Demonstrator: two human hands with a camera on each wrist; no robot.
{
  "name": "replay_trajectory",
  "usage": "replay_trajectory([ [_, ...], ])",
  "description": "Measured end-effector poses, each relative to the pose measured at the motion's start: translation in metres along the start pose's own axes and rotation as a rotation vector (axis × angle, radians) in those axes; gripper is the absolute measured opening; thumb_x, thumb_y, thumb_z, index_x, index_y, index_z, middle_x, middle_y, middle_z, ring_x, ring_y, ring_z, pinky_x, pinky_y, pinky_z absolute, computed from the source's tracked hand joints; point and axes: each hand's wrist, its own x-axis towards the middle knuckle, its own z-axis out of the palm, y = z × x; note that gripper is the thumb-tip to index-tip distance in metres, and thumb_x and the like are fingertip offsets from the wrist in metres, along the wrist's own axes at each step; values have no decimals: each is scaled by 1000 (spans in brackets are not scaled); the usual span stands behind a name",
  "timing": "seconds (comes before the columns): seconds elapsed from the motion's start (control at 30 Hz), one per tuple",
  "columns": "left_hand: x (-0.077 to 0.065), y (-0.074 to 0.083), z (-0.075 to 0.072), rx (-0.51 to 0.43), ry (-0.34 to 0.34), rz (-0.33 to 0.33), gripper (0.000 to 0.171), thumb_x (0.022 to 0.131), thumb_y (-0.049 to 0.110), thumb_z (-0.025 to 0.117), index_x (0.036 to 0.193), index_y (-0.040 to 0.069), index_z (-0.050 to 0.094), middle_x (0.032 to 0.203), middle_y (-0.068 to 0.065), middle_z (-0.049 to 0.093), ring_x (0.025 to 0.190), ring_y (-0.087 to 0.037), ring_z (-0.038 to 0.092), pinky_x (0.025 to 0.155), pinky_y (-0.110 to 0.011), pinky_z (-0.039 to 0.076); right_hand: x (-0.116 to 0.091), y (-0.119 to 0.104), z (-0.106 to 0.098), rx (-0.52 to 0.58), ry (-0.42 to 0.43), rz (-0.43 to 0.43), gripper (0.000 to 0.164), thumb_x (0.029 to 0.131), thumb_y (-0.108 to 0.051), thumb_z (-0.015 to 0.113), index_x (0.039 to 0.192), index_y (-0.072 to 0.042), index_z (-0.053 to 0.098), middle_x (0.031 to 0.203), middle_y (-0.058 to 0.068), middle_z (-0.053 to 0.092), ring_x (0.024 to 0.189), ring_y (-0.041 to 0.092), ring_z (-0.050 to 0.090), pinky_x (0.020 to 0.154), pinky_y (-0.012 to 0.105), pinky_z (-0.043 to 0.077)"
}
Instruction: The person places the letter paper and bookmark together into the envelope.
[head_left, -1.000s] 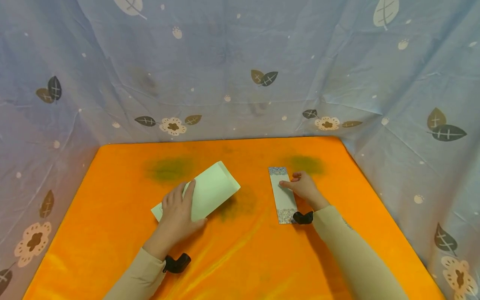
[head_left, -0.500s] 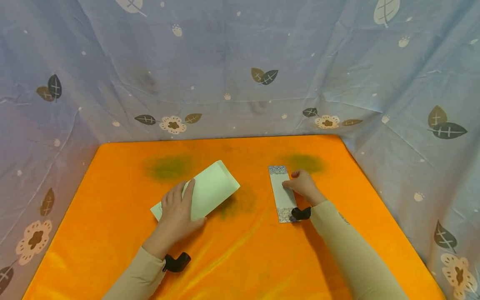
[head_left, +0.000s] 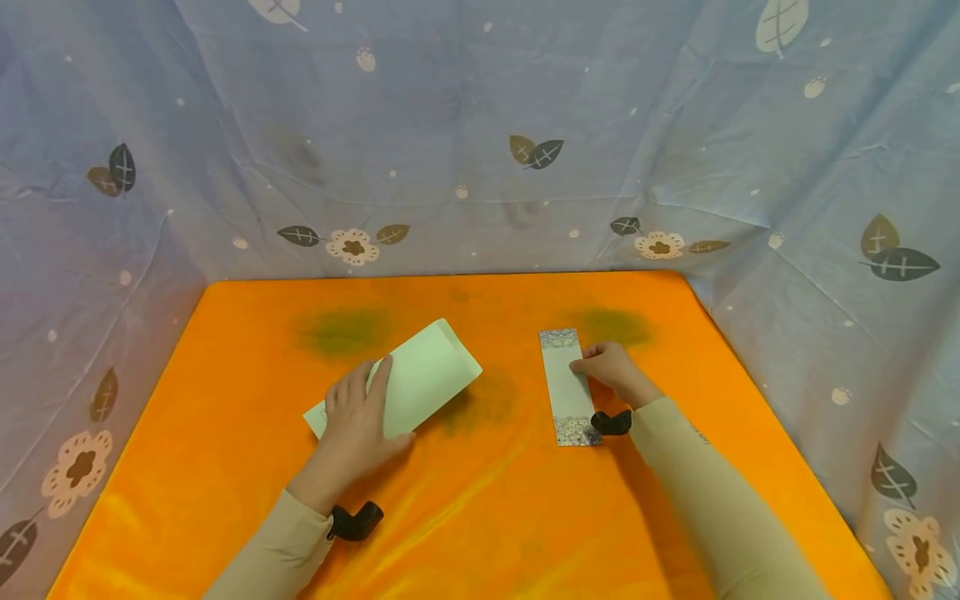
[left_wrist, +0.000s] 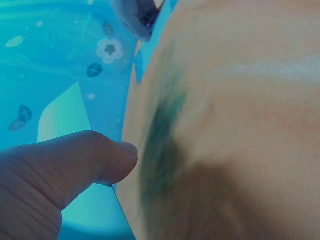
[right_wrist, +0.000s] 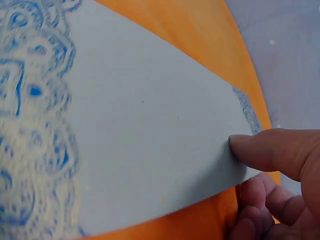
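My left hand (head_left: pixel 352 437) grips a pale green paper envelope (head_left: pixel 427 375) tilted over the cloth, with its fingers over the top face and the thumb at the near edge. In the left wrist view the thumb (left_wrist: pixel 95 155) crosses the envelope (left_wrist: pixel 95 205). A long white card (head_left: pixel 564 379), bookmark-like with blue lace print at both ends, lies to the right. Its right edge is pinched by my right hand (head_left: pixel 615 371). The right wrist view shows the thumb on top of the card (right_wrist: pixel 150 110) and curled fingers at its edge, partly underneath.
An orange cloth (head_left: pixel 480 525) with dark greenish patches covers the table. Grey-blue curtains (head_left: pixel 450 125) printed with leaves and flowers hang behind and on both sides. Each wrist wears a black device, such as the left one (head_left: pixel 356 522).
My right thumb has drawn back from the card's middle to its right edge, and the fingers have closed in to pinch it there. The left hand and envelope hold still.
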Motion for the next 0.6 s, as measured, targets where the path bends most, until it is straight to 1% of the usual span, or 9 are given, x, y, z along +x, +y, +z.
replay_trajectory([
  [0.07,1,0,0,0,-7,-4,110,66,36,88,150,1,26,143,-30,29,127,-49,29,101,-63,20,-1,1,-3,-6,-16,-6,29,94,-23,65,103,2,54,93,14,50,74,23,42,63,33,36],
  [0.17,2,0,0,-4,-13,-6,110,66,36,88,150,1,26,143,-30,29,127,-49,29,101,-63,20,-2,2,-7,-3,-30,-10,29,97,-25,60,108,1,54,95,13,52,78,24,46,67,34,39],
  [0.3,2,-1,0,-5,-14,-6,110,66,36,88,150,1,26,143,-31,28,127,-49,28,101,-63,19,-5,2,-13,52,-34,-15,29,99,-25,57,112,1,53,97,13,54,83,27,51,73,36,45],
  [0.4,2,-1,0,-6,-15,-9,110,66,36,88,150,1,26,144,-30,28,127,-49,28,101,-63,19,-11,-2,-18,93,-37,-49,33,100,-26,55,117,3,51,99,15,54,87,30,54,81,39,48],
  [0.53,2,-2,0,-12,-26,-13,111,66,37,88,150,1,25,144,-30,27,128,-49,27,102,-62,19,-19,-10,-27,136,-20,-103,41,100,-30,54,122,4,47,108,17,52,94,31,54,93,46,46],
  [0.6,2,-2,-1,-14,-35,-17,111,67,37,88,150,1,25,145,-30,26,129,-49,27,102,-62,19,-23,-14,-30,167,-3,-117,45,100,-32,54,124,4,45,113,16,50,96,30,54,96,49,44],
])
